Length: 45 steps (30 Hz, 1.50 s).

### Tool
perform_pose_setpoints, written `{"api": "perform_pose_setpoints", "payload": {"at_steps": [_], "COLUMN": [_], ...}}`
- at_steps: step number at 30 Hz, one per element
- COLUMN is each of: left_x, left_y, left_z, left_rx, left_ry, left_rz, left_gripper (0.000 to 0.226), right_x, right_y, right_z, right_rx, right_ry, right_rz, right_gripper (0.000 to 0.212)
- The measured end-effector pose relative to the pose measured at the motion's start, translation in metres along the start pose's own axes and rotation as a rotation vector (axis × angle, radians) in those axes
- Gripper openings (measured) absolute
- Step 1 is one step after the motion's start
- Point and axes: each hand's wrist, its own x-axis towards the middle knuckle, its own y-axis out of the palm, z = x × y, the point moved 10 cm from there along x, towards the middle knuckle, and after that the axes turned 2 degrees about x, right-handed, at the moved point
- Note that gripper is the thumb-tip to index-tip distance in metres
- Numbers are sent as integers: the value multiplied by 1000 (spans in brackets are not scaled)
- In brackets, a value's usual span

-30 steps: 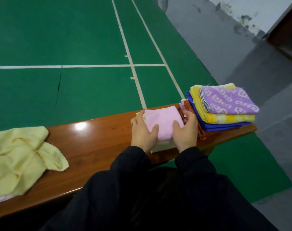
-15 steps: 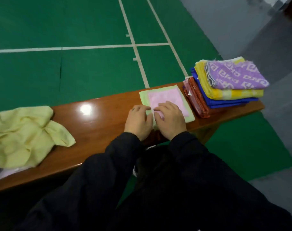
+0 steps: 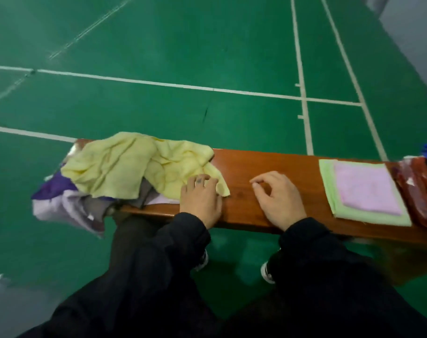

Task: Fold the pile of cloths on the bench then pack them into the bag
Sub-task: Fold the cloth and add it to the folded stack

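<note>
While we knelt at the bench (image 3: pixel 275 164):
Left hand (image 3: pixel 201 197): our fingers gripped the yellow cloth (image 3: pixel 134 164) corner.
Right hand (image 3: pixel 278 196): loosely curled, held nothing.

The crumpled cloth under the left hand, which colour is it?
Pale yellow cloth, plain, seen in the head view.

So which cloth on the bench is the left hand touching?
The crumpled yellow cloth atop the unfolded pile: the left hand rests on its near corner. The folded pink cloth and green cloth lie untouched to the right.
</note>
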Motion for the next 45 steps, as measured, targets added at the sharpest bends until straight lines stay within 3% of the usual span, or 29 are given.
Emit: {"api": "perform_pose_setpoints", "payload": {"at_steps": [4,6,9,13,14,15,17,21,24,26,28,31,36,40,43,45], "left_x": [-5,-3,-7,-24,-26,-28,-32,-33,-22,-17,-17,-11,1,0,-3,-6], "left_y": [7,8,-10,-47,-56,-65,-82,-89,-65,-38,-22,-20,-25,-52,-37,-26], "left_z": [63,81,68,10,-4,-19,-49,-57,-34,-23,-22,-29,-34,-45,-51,-63], "left_rx": [163,88,-207,-598,-680,-749,-837,-815,-487,-302,-356,-588,-658,-1076,-1603,-1922], "left_ry": [-67,-85,-17,95,116,154,270,308,259,200,142,69,38,-17,-362,-538], "left_rz": [126,111,-16,-63,-58,-49,-27,-107,-101,29,101,81,90,120,259,397], "left_gripper": [34,25,18,17,17,17,15,36,76,91,78,39,15,21,16,43], "right_x": [-1,-4,-9,-11,-12,-10,-11,-1,6,8,12,22,27,25,7,-15], "right_y": [39,54,72,96,100,103,98,62,29,10,-7,-25,-40,-26,23,49], "right_z": [37,49,53,38,33,28,20,14,14,15,18,23,6,-28,-51,-60], "right_rx": [-1,22,62,329,364,394,515,809,977,1020,996,969,1063,1168,1236,1263], "right_ry": [-59,-69,-30,164,191,207,263,281,308,301,276,263,305,380,589,714], "right_rz": [107,163,246,359,360,349,281,22,-132,-215,-295,-342,-406,-447,-250,-138], "right_gripper": [15,15,18,80,86,79,45,20,19,27,34,37,28,31,54,59]}}
